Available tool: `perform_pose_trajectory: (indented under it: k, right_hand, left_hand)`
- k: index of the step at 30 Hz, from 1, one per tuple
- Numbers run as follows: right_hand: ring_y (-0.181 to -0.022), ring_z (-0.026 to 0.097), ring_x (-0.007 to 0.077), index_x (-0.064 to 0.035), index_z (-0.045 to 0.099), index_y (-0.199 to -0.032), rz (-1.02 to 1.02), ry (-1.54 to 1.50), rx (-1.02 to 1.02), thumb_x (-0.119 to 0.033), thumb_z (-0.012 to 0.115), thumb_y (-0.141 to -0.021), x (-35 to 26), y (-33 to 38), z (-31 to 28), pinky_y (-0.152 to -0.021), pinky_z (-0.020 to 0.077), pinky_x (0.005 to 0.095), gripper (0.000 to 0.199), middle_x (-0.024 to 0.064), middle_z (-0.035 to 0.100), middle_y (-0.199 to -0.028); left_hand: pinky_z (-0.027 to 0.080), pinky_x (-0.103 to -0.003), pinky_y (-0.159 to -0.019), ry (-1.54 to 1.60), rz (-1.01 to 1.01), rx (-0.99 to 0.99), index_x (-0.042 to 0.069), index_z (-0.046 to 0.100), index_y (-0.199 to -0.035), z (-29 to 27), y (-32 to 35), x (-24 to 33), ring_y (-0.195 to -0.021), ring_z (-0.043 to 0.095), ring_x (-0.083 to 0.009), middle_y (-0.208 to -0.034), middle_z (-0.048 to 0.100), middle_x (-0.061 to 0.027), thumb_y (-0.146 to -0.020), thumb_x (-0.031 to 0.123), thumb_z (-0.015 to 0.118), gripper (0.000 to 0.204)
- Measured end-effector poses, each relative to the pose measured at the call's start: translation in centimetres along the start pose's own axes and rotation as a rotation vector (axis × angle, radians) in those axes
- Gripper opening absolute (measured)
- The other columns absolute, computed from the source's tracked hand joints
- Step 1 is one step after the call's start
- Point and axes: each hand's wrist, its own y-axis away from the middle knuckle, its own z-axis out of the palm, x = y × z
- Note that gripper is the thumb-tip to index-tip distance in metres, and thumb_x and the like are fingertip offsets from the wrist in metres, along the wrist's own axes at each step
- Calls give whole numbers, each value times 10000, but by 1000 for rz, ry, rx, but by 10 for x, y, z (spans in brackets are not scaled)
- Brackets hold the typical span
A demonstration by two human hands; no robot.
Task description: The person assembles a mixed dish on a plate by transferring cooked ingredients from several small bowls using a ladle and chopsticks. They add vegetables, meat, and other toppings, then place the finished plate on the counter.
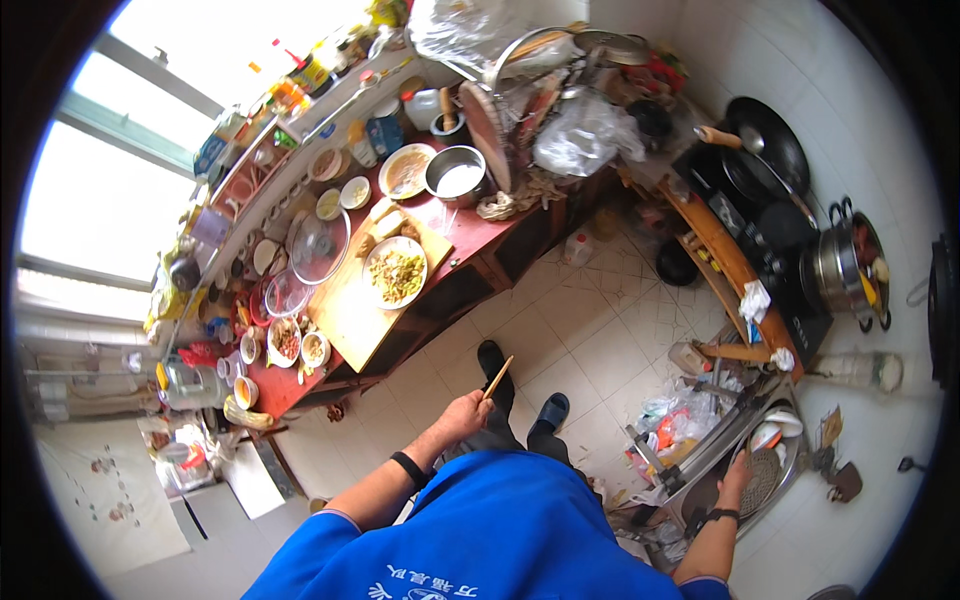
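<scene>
My left hand [465,415] is closed around wooden chopsticks [499,376], which point up and away in front of my body, above the floor. At the lower right, my right hand [736,482] reaches over the sink [690,497], beside a round grey perforated strainer [763,474]. Its fingers are small and partly hidden, so whether they grip anything does not show. White bowls [790,424] rest in the sink just past that hand. On the counter to the left, a plate of chopped yellow-green food [396,273] sits on a wooden cutting board [360,338].
The red counter [480,232] also bears a metal pot [456,174], a glass lid [320,246] and several small bowls. A wok [768,140] and a steel steamer pot [838,266] stand on the stove side. Plastic bags [690,412] lie low near the sink.
</scene>
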Motion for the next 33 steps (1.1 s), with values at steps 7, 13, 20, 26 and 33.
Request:
perform_pose_trajectory:
  k: [7,13,20,26,33]
  right_hand:
    - [-1226,639,450,78,496,-1462,-564,546,110,-133,628,-889,-84,121,42,-1066,507,487,624,307,647,-1316]
    - [-971,722,275,20,613,-1336,-753,407,-574,-111,656,-938,-200,240,175,-883,560,378,421,172,750,-1032]
    - [-857,729,223,15,643,-1306,-963,616,-954,-165,668,-974,-324,354,281,-805,570,369,379,158,771,-934]
    - [-953,760,328,0,667,-1290,-1182,846,-1045,-208,685,-960,-417,423,357,-884,581,425,391,196,783,-974]
    - [-967,758,310,-1,660,-1311,-1361,892,-1131,-192,690,-975,-496,500,426,-900,581,419,387,178,784,-999]
  left_hand:
    - [559,-400,-668,140,-29,104,56,645,-1029,-71,-38,-30,-702,704,-241,-749,696,-88,-1085,326,532,298]
    - [577,-441,-696,218,51,276,38,635,-1058,-140,-75,-51,-740,732,-295,-785,721,-136,-1075,274,541,255]
    - [579,-419,-707,599,-53,429,23,597,-1084,-203,-62,-87,-746,726,-254,-782,707,-113,-1055,163,461,198]
    - [567,-481,-774,511,-319,644,15,615,-1070,-192,-37,-135,-849,729,-333,-867,719,-189,-1020,257,573,251]
    - [543,-447,-750,659,-562,996,1,633,-992,-200,-12,-181,-814,694,-298,-868,709,-188,-981,391,699,395]
